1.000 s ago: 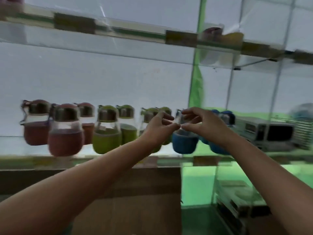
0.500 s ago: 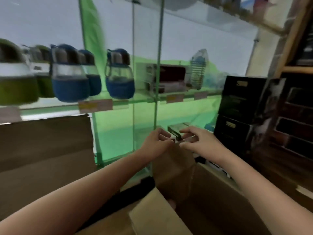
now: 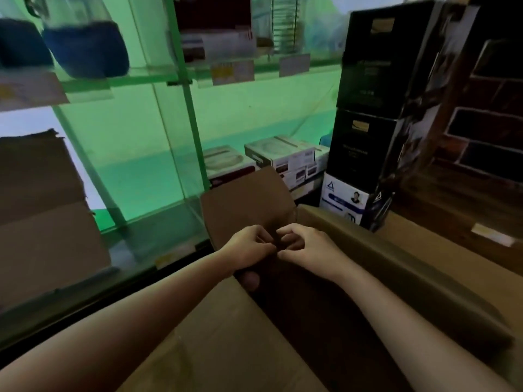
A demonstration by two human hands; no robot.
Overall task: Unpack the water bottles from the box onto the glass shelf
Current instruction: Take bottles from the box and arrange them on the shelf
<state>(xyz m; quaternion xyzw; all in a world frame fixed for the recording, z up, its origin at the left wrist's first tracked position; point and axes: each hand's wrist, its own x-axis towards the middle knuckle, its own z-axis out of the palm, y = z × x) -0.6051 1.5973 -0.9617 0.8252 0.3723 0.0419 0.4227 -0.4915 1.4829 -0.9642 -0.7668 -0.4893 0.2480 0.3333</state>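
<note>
Two blue-sleeved water bottles [image 3: 85,46] stand on the glass shelf [image 3: 147,77] at the upper left, cut off by the frame's top. Below, an open cardboard box [image 3: 396,267] fills the lower right, with its far flap [image 3: 246,205] raised and its inside dark. A rounded dark shape [image 3: 249,280] shows at the box's left inner edge; I cannot tell what it is. My left hand [image 3: 249,244] and my right hand [image 3: 307,247] hover together over the box opening. Their fingers are curled and the fingertips meet. Nothing shows between them.
Stacked black cartons [image 3: 365,114] rise just beyond the box on the right. White product boxes [image 3: 280,157] lie on the lower glass level. Another brown carton [image 3: 42,210] stands at the left. Price tags [image 3: 233,72] hang on the shelf edge.
My view has swung down and right from the shelf's bottle row to the box. Both hands have dropped from the blue bottle to above the box opening, still fingertip to fingertip.
</note>
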